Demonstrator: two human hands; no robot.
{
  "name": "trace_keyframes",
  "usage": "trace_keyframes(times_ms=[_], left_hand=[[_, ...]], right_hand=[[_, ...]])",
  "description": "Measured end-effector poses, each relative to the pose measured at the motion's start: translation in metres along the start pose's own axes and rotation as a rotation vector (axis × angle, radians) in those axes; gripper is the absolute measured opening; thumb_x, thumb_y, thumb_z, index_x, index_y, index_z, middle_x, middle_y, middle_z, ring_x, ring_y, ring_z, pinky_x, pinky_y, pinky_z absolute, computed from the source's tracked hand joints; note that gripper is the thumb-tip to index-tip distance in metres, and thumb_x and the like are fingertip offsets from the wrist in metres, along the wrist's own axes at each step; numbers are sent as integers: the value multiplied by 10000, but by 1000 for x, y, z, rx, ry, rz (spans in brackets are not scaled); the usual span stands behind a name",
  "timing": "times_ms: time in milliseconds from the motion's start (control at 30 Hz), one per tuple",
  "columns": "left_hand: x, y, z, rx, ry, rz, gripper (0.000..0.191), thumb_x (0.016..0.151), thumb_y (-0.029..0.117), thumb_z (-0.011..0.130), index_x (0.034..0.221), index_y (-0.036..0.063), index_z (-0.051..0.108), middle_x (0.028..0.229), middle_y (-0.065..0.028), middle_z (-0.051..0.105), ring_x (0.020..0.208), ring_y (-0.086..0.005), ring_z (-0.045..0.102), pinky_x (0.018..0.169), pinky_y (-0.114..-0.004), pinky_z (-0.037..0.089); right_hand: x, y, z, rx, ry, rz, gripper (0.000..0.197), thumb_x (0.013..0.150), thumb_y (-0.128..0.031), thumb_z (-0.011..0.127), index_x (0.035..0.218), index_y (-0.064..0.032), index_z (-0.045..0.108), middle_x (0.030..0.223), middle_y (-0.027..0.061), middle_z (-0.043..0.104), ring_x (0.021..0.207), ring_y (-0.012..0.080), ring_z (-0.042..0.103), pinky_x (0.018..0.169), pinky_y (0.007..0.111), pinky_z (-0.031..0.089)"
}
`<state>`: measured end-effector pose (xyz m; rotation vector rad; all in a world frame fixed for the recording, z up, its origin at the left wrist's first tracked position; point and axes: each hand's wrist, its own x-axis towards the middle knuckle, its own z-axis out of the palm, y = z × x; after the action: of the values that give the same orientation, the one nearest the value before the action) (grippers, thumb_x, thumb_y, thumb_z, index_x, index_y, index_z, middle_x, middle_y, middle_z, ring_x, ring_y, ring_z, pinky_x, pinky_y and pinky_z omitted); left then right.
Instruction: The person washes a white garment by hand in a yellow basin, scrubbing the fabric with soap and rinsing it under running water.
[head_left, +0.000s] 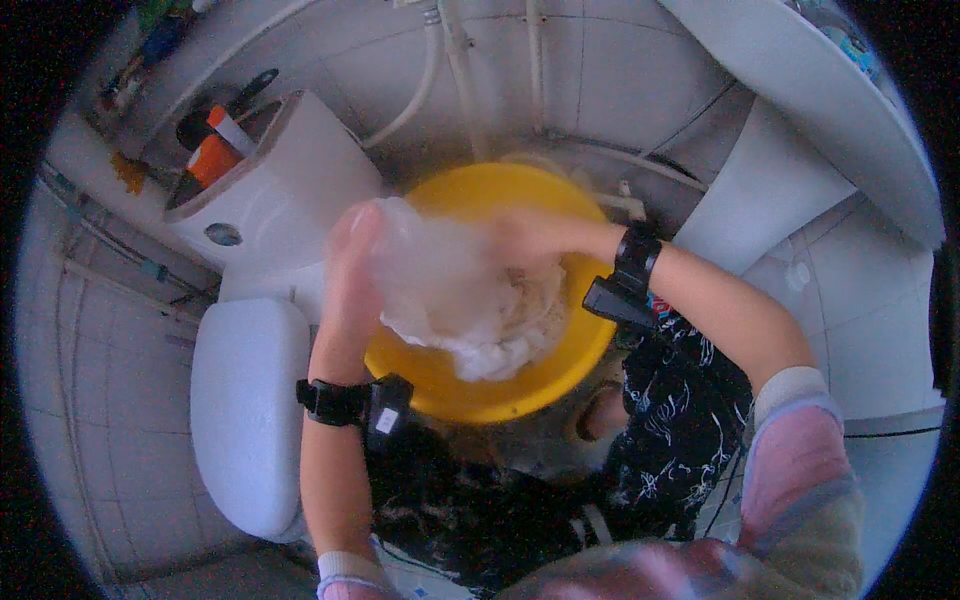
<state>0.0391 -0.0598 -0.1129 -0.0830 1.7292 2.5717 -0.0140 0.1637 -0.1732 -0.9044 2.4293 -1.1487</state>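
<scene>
A yellow plastic basin (480, 401) stands on the floor in front of me. White wet cloth (487, 352) lies partly in it and is partly lifted between my hands; its near part rests in what looks like cloudy water. My left hand (360, 240) grips the cloth at the basin's left rim. Over the middle of the basin, my right hand (525, 236) is blurred by motion and touches the cloth; its fingers cannot be made out. Each wrist wears a black strap with a black device.
On the left is a white toilet with its lid (247, 412) down. Its open-topped tank (300, 172) holds orange and white items. Pipes (536, 67) run along the tiled wall behind the basin. A white washbasin (825, 90) on a pedestal (757, 180) stands at the right.
</scene>
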Motion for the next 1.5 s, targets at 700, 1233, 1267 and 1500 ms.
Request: trace_keyframes(times_ms=[700, 1233, 1267, 1500], left_hand=[[27, -9, -50, -97, 6, 264, 247, 839, 267, 469, 999, 81, 486, 981, -56, 534, 930, -181, 503, 837, -336, 391], [27, -115, 84, -201, -62, -105, 320, 849, 298, 354, 973, 55, 522, 903, -92, 540, 851, -171, 491, 747, -329, 399], [20, -107, 66, 587, -219, 215, 282, 833, 241, 386, 1011, 48, 489, 981, -122, 498, 910, -211, 467, 771, -329, 381], [8, -103, 68, 952, -306, 395, 229, 843, 187, 364, 925, 58, 535, 894, -62, 542, 800, -162, 501, 714, -310, 423]], right_hand=[[-36, -16, -91, 487, 29, 63, 290, 767, -283, 572, 912, -32, 563, 805, 9, 570, 740, 95, 510, 658, 236, 418], [16, -13, 8, -152, 882, -93, 332, 816, -227, 394, 638, -5, 566, 634, 219, 542, 606, 343, 537, 533, 410, 399], [5, -28, 25, -228, 785, -77, 244, 789, -181, 421, 698, -7, 566, 693, 203, 555, 656, 331, 534, 572, 401, 403], [-11, -15, 46, -144, 797, -121, 165, 738, -123, 444, 690, -20, 564, 696, 174, 558, 665, 306, 524, 561, 390, 388]])
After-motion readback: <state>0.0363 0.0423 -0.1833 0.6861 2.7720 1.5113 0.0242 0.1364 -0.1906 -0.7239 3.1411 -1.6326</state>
